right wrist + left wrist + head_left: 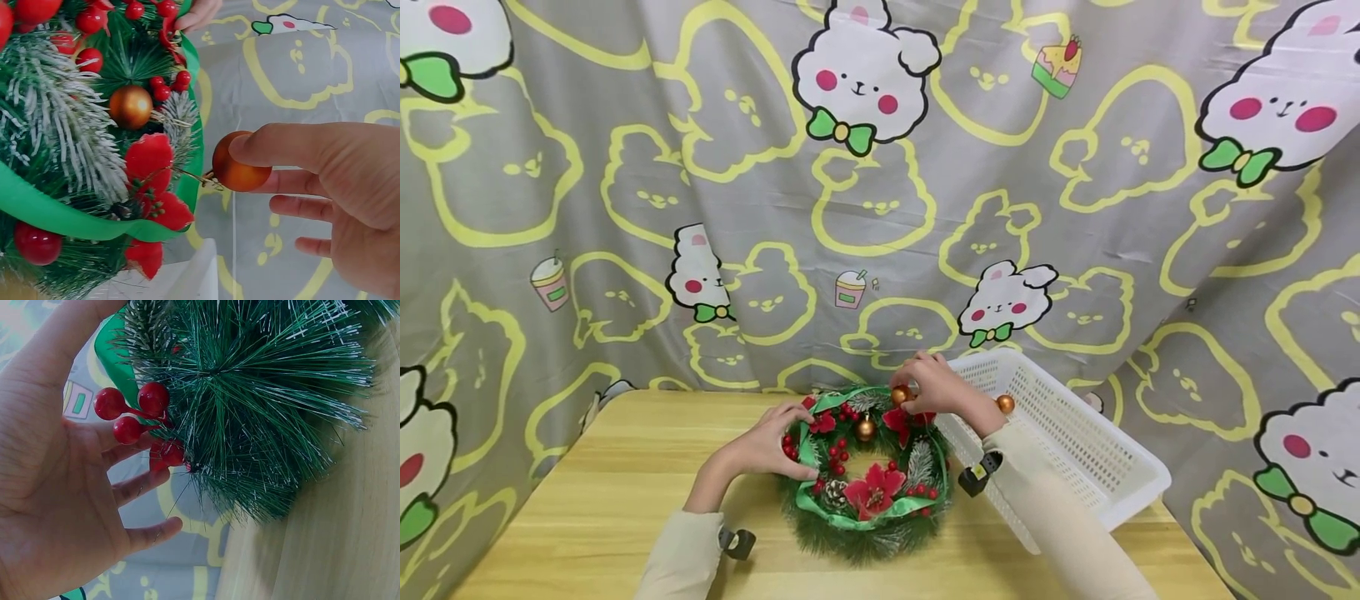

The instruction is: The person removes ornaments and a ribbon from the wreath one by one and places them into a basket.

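Note:
A green Christmas wreath (865, 546) lies on the table, dressed with green ribbon, red flowers, red berries and a pinecone (836, 493). My right hand (934, 385) pinches an orange-gold bauble (240, 164) between thumb and fingers, over the wreath's far right side. From the bauble's cap a thin gold string runs to a red flower (150, 164) in the right wrist view. Another gold bauble (866, 428) hangs inside the ring. At the wreath's left side my left hand (767, 446) rests with spread, fairly straight fingers, close to red berries (128, 430).
A white plastic basket (1138, 487) stands to the right, partly under my right forearm, with another orange-gold bauble (1005, 404) in it. The wooden table (602, 492) reaches back to a grey patterned curtain (880, 325).

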Demonstrator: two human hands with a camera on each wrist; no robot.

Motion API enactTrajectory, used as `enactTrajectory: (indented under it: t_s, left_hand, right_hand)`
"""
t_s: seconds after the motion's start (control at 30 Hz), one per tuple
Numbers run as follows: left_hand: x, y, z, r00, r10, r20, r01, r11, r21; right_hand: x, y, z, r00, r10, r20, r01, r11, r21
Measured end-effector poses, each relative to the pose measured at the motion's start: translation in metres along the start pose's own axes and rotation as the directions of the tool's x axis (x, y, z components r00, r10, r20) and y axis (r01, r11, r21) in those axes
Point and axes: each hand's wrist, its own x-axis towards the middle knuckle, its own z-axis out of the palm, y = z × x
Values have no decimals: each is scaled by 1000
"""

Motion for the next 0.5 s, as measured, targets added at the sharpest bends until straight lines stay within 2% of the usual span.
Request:
enactTrajectory:
  t_s: [0.3, 0.5]
  left_hand:
    - [-2, 2, -1, 1000, 4, -8, -4, 1000, -9]
    - [-2, 0, 0, 1000, 3, -5, -3, 1000, -4]
  right_hand:
    - [2, 1, -9, 998, 33, 62, -36, 997, 64]
    - [0, 5, -19, 999, 11, 47, -16, 993, 119]
